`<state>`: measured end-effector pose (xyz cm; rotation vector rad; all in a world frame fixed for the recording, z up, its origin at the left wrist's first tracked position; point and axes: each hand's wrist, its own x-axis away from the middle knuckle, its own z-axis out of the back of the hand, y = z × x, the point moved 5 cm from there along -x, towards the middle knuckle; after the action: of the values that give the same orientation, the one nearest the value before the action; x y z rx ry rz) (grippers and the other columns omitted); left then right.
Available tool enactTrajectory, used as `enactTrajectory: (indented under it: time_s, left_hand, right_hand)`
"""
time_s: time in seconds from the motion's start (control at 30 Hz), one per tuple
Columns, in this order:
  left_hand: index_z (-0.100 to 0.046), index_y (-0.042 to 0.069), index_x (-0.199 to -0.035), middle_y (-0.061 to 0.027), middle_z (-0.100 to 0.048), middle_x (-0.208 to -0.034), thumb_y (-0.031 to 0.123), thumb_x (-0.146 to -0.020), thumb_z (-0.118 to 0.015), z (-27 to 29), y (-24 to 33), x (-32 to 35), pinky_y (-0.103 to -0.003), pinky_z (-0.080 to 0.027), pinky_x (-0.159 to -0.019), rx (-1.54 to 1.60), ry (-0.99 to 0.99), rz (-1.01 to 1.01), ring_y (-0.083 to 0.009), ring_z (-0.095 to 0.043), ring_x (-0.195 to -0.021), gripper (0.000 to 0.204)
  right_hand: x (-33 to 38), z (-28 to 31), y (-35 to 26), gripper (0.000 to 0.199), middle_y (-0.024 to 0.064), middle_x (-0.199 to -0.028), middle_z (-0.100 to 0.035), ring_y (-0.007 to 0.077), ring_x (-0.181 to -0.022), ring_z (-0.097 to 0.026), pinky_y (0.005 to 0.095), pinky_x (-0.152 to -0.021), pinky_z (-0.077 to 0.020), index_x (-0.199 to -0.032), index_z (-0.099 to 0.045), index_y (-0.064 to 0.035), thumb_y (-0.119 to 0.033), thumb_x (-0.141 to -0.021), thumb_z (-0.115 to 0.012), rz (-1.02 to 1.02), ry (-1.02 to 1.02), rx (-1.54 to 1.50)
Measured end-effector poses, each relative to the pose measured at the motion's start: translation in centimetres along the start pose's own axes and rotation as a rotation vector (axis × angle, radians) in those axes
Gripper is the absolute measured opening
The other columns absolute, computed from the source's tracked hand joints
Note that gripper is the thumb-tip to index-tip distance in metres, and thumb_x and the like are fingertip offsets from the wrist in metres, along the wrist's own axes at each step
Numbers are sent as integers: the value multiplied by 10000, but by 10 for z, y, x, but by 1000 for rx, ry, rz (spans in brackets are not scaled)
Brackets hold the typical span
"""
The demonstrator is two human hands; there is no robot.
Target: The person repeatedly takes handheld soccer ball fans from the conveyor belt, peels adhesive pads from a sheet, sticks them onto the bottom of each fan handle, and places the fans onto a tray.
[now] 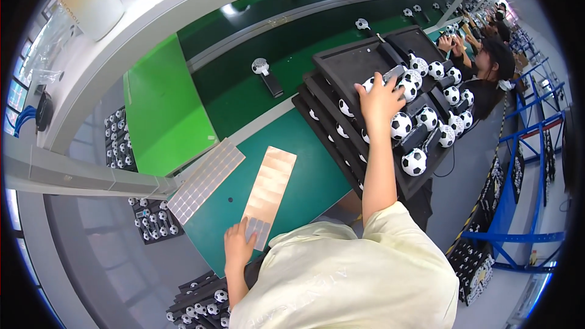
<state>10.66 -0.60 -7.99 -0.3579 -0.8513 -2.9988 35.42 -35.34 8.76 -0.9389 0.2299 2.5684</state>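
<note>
On the left side of the green desk, a sheet of small shiny squares lies flat, near the edge by the bright green board. Just beside it lies a long tan sheet of stickers. The left hand rests on the near end of this tan sheet, with its fingers spread flat on the little squares, not gripping anything. Below the desk sit black trays of small ball toys. Farther back on the dark green belt lies one little fan with a black handle. To the right stands a stack of black trays, tilted, full of small fans shaped like black and white soccer balls. The right hand reaches far up onto the top tray and is closed around one ball fan, which sits at the fingertips. Far right, another person works at the same line.
</note>
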Motion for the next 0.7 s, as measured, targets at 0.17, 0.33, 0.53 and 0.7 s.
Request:
enactTrajectory:
  time_s: [0.17, 0.33, 0.53, 0.7]
  left_hand:
    - [-491, 24, -1221, -177, -567, -1062, 215, -810, -604, 24, 34, -21, -434, -353, -937, 54, 22, -61, -349, -515, -1012, 467]
    - [-414, 28, -1305, -163, -525, -1216, 279, -886, -558, 27, 60, -31, -399, -363, -979, 911, -24, -83, -290, -481, -1157, 510]
    - [-386, 32, -1308, -182, -501, -1227, 413, -932, -438, 70, 61, -36, -420, -391, -967, 2001, 167, 9, -299, -492, -1141, 538]
    - [-472, 28, -1148, -136, -577, -999, 315, -921, -503, 86, -6, 15, -410, -452, -871, 2006, 795, 245, -260, -580, -937, 367]
  right_hand:
    - [4, -34, 25, 505, 166, -1224, -500, 385, -1108, -490, 478, -901, -388, -1096, -546, -70, -323, -691, -711, -36, -336, -176]
    - [31, 5, 18, 504, 171, -1210, -520, 284, -1062, -542, 383, -858, -448, -1093, -535, -31, -236, -668, -712, -237, -428, -1208]
    - [148, 71, -100, 563, 232, -1301, -435, 298, -1212, -418, 383, -1005, -329, -1092, -538, -35, -272, -627, -749, 475, -1236, -2104]
    - [267, 80, -160, 545, 163, -1295, -462, 251, -1175, -456, 371, -952, -382, -1153, -525, -43, -146, -663, -740, 420, -1911, -2046]
